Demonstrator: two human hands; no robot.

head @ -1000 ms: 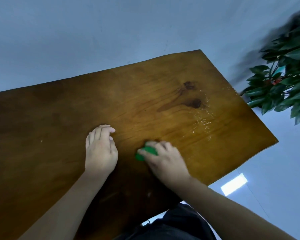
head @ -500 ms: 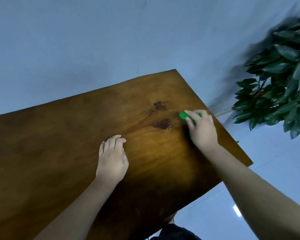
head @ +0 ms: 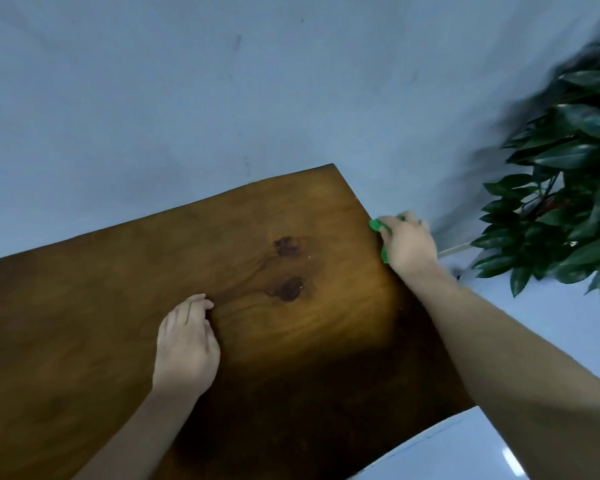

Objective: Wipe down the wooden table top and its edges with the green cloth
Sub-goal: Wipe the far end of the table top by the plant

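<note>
The wooden table top (head: 118,306) is dark brown with two dark knots near its middle. My right hand (head: 409,242) is at the table's right edge, close to the far right corner, closed over the green cloth (head: 376,226). Only small bits of the cloth show past my fingers and under my palm. My left hand (head: 187,344) lies palm down on the table top near the knots, fingers curled slightly, holding nothing.
A leafy green plant (head: 568,202) stands just right of the table, close to my right hand. A pale wall (head: 222,98) runs behind the table's far edge. Light floor (head: 447,452) shows past the near right corner.
My right hand has swept the green cloth from the table's middle, past the knots, out to the right edge. My left hand has stayed planted. The view has tilted toward the wall.
</note>
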